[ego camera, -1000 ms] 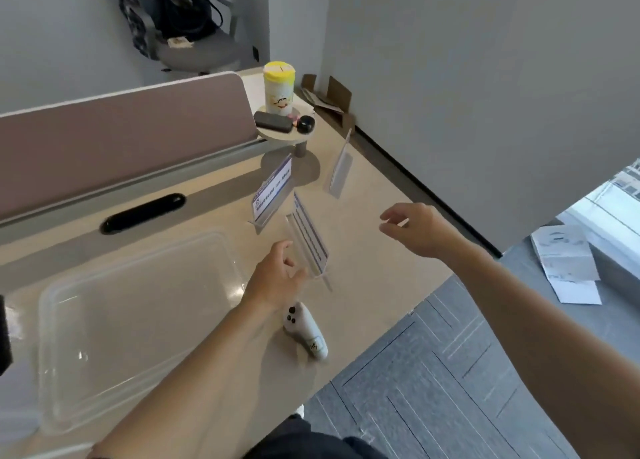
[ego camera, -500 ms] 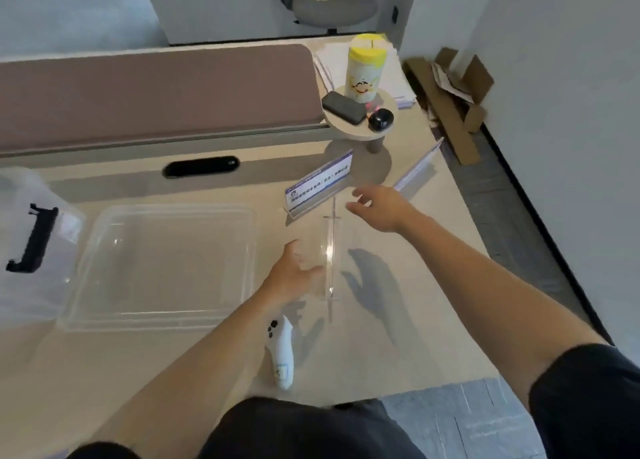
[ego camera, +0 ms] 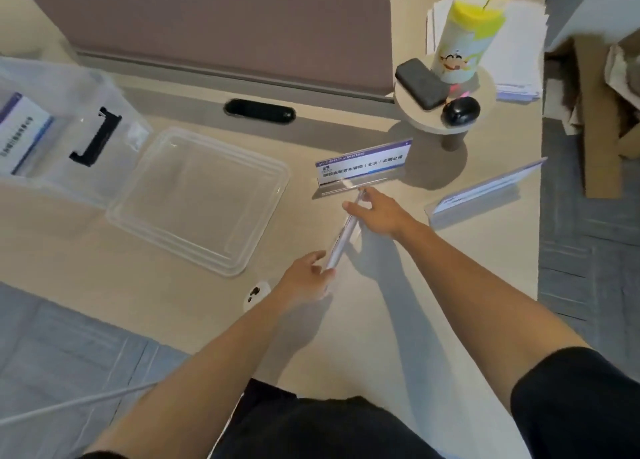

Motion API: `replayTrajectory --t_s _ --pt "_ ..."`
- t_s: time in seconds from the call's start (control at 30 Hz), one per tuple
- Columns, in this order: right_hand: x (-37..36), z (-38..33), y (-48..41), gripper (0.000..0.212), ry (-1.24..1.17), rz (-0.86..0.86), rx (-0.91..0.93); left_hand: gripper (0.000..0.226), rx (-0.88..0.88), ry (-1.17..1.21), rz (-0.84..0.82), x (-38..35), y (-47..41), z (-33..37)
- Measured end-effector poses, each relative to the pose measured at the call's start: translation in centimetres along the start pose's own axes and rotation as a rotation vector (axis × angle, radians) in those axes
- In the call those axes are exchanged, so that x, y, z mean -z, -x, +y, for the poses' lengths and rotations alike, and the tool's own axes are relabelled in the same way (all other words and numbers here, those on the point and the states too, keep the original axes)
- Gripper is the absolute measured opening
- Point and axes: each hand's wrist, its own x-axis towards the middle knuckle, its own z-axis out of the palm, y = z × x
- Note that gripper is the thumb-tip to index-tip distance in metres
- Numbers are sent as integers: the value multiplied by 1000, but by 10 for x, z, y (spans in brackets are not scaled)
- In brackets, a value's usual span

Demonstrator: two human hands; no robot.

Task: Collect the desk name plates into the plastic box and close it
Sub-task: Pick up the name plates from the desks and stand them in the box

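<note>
Fingers (ego camera: 353, 206) of both hands apparently pinching name plate (ego camera: 343, 237), edge-on, long axis front-left to back-right

The plastic box (ego camera: 52, 126) is cut off by the left edge, so its full shape is unseen. A name plate (ego camera: 20, 133) inside it shows blurred, unreadable text. The name plate (ego camera: 343, 237) held between both hands appears edge-on and motion-blurred; its face cannot be read. A small white device (ego camera: 254, 294) is mostly hidden behind the left hand's (ego camera: 304, 278) wrist.
</note>
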Motion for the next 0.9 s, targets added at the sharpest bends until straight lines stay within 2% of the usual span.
replayTrajectory --t_s 0.17,0.27,0.33,0.43,0.57,0.63,0.73,0.8,0.9 --pt "-7 14 -11 74 -161 -34 -2 18 -64 -452 40 -12 -3 15" --pt "-10 18 -14 70 -208 8 19 23 -82 -564 47 -14 -6 20" --pt "-10 17 -13 68 -236 29 28 27 -93 -566 62 -14 -8 24" --pt "-8 5 -9 81 -217 89 65 33 -104 -523 47 -11 -6 29" --pt "-5 -21 -4 91 -215 132 103 38 -150 -321 70 3 5 34" --pt "-5 -40 7 89 -183 152 118 29 -195 -272 80 12 14 32" --pt "-13 -63 18 98 -182 209 134 12 -256 -157 92 29 34 22" --pt "-21 -86 28 100 -216 242 147 32 -279 -80 46 41 52 14" --pt "-35 -118 41 100 -217 254 180 80 -386 -148 53 61 82 -1"
